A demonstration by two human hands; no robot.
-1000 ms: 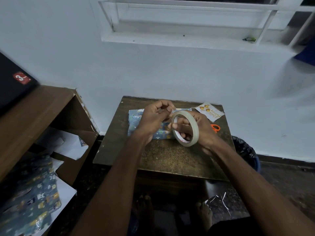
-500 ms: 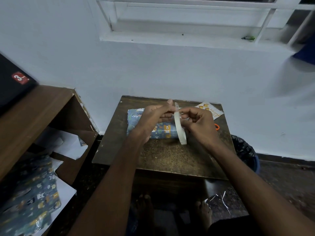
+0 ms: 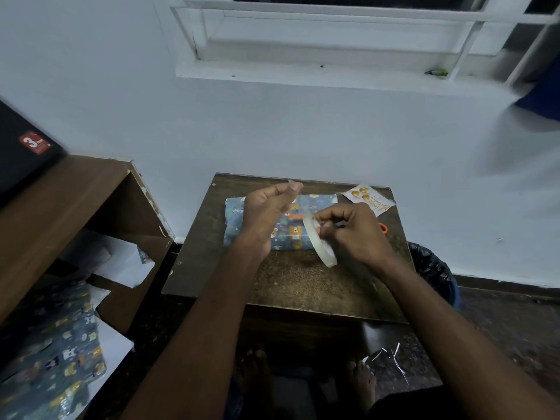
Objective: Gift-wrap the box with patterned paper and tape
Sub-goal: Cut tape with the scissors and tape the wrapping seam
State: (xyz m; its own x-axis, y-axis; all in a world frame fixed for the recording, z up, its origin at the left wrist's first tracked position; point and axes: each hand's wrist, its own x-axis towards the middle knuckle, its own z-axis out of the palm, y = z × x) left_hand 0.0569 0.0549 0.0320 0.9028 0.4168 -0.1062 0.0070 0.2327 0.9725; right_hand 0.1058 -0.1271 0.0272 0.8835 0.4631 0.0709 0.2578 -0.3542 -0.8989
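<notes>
Right hand (image 3: 353, 234) grips tape roll (image 3: 319, 241) – left hand (image 3: 266, 212) pinches strip end.

Both forearms extend forward from the lower frame and converge above the tabletop (image 3: 291, 277). Left hand (image 3: 266, 210): raised, wrist bent, thumb and forefinger pinched together at the top on the pulled-out end of a tape strip (image 3: 298, 204). Right hand (image 3: 353, 230): lower and just beside the left, back of hand upward, fingers curled, its grip closed on the tape roll (image 3: 319, 241), held edge-on. Two bare feet show below.
</notes>
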